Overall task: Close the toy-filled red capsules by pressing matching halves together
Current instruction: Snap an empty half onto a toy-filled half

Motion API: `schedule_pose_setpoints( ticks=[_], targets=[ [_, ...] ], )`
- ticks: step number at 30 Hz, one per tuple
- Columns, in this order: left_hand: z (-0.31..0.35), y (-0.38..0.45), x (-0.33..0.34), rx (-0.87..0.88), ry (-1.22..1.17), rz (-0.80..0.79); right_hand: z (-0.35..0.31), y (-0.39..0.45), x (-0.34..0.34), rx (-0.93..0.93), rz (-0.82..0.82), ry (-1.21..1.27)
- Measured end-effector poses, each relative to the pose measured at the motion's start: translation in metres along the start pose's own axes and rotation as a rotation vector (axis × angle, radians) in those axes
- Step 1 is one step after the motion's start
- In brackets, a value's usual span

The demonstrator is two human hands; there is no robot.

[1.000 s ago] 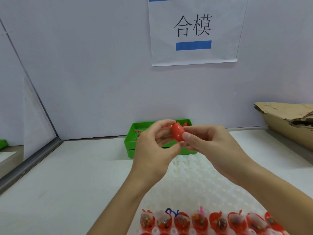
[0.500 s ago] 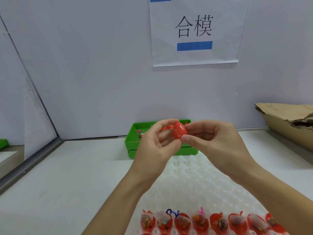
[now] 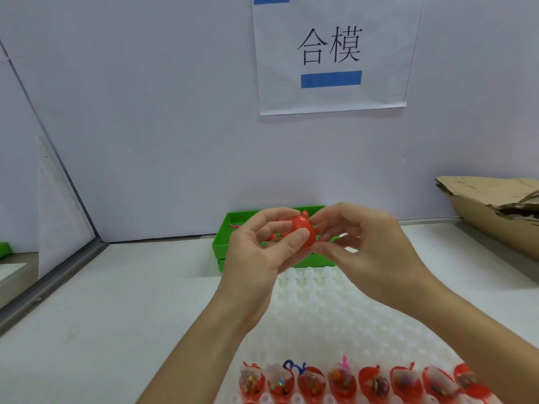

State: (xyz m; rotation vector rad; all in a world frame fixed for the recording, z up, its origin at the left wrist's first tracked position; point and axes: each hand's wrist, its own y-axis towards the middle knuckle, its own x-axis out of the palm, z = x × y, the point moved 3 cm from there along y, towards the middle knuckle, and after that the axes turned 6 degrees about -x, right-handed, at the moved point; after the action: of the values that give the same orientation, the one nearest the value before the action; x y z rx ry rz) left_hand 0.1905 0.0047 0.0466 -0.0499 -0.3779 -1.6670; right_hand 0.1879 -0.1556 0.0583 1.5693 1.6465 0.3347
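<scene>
While gripping from both sides, squeezing a red capsule (image 3: 303, 235) at chest height in the head view, above the far edge of the white dimpled tray (image 3: 335, 313) and in front of the green bin (image 3: 226, 246). Pinching with the left hand (image 3: 259, 252), thumb across the near face and fingers curled behind, probably bracing the shell against the push. Closing the right hand (image 3: 367, 249) on the other side, thumb low and forefinger high, fingertips meeting the capsule; slightly blurred, so not showing the exact contact. Judging from this opposed grip, pressing two matching halves toward each other, though not revealing the seam, so unable to say whether snapped shut. Holding it up and clear of the tray, likely to give both thumbs room. Waiting along the tray's near edge: a row of open red halves (image 3: 341, 383) standing mouth-up, each holding a small bagged toy, apparently kept upright by the dimples for easy capping. Sitting in the green bin behind: more red pieces (image 3: 277, 236), mostly hidden by the hands.
</scene>
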Motion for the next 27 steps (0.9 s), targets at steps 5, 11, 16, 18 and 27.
schedule_pose_setpoints(
  ticks=[5,11,16,18,27],
  targets=[
    [0.002,-0.003,0.0,0.074,0.314,0.151,-0.006,-0.003,0.007,-0.069,-0.1,-0.116],
    [0.002,-0.003,0.003,0.008,0.339,0.101,0.006,0.001,0.002,0.078,-0.015,-0.054],
    [-0.003,0.003,-0.004,-0.018,0.35,0.149,0.043,0.007,-0.019,0.508,0.045,0.384],
    [-0.004,0.004,-0.004,-0.021,0.349,0.147,0.053,0.009,-0.033,0.6,0.136,0.571],
    [-0.005,0.006,-0.006,-0.013,0.364,0.155,0.106,0.046,-0.107,0.633,0.951,0.998]
  ],
)
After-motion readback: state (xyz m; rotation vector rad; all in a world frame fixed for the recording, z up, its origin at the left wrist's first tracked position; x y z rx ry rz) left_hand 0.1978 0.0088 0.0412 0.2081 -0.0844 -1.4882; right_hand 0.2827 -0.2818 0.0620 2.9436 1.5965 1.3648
